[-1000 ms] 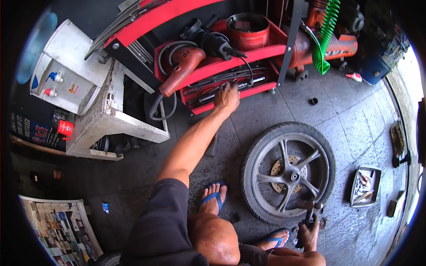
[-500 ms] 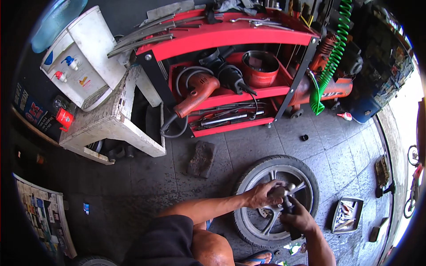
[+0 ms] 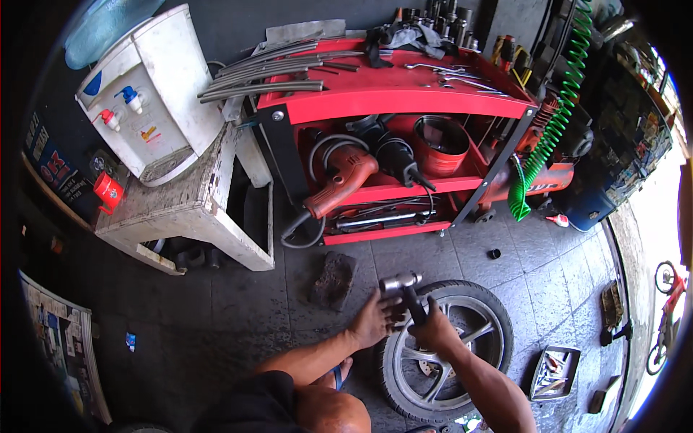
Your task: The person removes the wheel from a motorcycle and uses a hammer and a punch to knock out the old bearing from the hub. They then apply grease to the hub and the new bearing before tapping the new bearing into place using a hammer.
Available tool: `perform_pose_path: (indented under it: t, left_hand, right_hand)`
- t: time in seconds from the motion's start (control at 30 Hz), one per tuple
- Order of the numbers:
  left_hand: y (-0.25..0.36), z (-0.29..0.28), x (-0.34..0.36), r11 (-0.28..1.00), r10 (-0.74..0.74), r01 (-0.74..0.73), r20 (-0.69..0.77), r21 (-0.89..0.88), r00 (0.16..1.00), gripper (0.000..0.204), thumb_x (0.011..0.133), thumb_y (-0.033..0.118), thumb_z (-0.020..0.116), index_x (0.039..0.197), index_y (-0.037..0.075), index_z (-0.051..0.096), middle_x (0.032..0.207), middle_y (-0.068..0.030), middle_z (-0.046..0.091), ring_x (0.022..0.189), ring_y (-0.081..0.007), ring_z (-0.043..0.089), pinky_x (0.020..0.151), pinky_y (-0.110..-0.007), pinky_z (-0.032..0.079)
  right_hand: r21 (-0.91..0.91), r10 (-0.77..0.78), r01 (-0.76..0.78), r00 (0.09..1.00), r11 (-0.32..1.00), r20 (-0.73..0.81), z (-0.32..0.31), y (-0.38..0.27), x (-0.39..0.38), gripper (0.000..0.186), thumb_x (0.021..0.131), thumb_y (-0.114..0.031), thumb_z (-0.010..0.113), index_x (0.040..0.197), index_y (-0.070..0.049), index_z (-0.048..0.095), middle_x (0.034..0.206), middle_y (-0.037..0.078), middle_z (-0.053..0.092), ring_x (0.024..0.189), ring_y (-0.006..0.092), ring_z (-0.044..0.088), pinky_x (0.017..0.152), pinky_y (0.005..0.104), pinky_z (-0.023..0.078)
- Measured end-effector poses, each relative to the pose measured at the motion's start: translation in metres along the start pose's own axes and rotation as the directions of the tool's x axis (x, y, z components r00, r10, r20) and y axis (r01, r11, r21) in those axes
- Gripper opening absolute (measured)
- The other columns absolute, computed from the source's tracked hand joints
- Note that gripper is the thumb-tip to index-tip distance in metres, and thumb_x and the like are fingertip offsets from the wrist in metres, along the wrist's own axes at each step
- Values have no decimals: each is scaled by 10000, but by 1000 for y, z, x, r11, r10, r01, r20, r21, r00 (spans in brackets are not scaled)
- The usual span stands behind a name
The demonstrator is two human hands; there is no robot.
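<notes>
My right hand (image 3: 436, 330) is closed round the black handle of a hammer (image 3: 401, 283) with a silvery metal head. The hammer stands upright over the far left edge of a motorcycle wheel (image 3: 503, 346), which lies flat on the floor with its black tyre and grey spoked rim. Just below the hammer's head, my left hand (image 3: 372, 321) is open with its fingers apart, at the tyre's left side. Whether its fingertips touch the handle I cannot tell. My right forearm hides part of the rim.
Beyond the wheel stands a red tool cart (image 3: 393, 108) with wrenches on top and a corded orange drill (image 3: 345, 180) below. A dark brick (image 3: 333, 280) lies left of the wheel, a tray (image 3: 555, 373) of small parts right. A white water dispenser (image 3: 155, 94) stands on a worn stool (image 3: 162, 216).
The hammer has gone up and left, away from the wheel's middle, and its head now shows clearly. My left hand has let go of the head and spread its fingers. The view has shifted.
</notes>
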State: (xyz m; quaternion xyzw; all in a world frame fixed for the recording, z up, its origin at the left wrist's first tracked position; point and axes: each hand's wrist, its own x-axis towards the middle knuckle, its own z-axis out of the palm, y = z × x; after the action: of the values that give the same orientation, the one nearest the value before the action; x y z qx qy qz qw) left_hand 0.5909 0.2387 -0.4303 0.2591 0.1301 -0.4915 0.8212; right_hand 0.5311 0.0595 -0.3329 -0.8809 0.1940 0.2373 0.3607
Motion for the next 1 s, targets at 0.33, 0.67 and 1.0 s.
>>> perform_pose_path:
  t: [0.33, 0.67, 1.0]
  left_hand:
    - [66, -3, 61, 839, 368, -153, -339, 521, 865, 393, 911, 417, 676, 1029, 42, 680, 879, -63, 688, 760, -183, 654, 696, -317, 522]
    - [202, -48, 130, 661, 715, -384, -386, 645, 582, 569, 898, 340, 755, 1350, 37, 591, 1214, -85, 645, 1000, -186, 634, 774, -344, 550]
    - [195, -50, 112, 361, 672, 34, -285, 932, 684, 433, 988, 350, 639, 1330, 93, 577, 912, -88, 694, 602, -171, 644, 462, -284, 495]
  right_hand:
    - [288, -140, 166, 984, 943, -108, 13, 0, 38, 1197, 895, -543, 677, 1519, 156, -67, 944, 259, 722, 949, 383, 719, 894, 404, 526]
    - [185, 267, -196, 785, 963, -559, -19, 297, -23, 727, 931, -392, 673, 1423, 88, 437, 1176, 316, 662, 1084, 451, 657, 941, 465, 516]
    - [354, 779, -742, 349, 570, -522, 131, 481, -242, 735, 977, -507, 517, 1376, 112, 512, 1240, 408, 585, 1210, 510, 569, 1049, 490, 450]
